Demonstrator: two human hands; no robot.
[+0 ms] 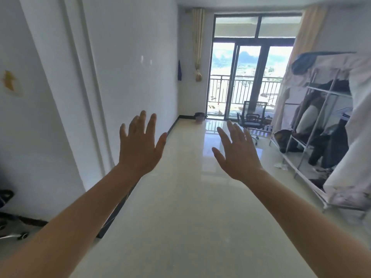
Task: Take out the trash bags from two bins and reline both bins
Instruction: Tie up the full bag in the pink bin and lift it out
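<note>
A small pinkish bin (199, 117) with a dark bag folded over its rim stands on the floor at the far end of the room, by the left wall and the balcony door. My left hand (140, 145) and my right hand (236, 153) are raised in front of me, palms facing away, fingers spread, holding nothing. Both hands are far from the bin. Only one bin shows in this view.
A black office chair (253, 117) stands near the sliding glass balcony door (241, 81). A fabric-covered wardrobe rack (325, 125) full of clothes lines the right side. White wall runs along the left. A chair base (12, 233) sits at bottom left. Glossy tiled floor (190, 197) stretches ahead.
</note>
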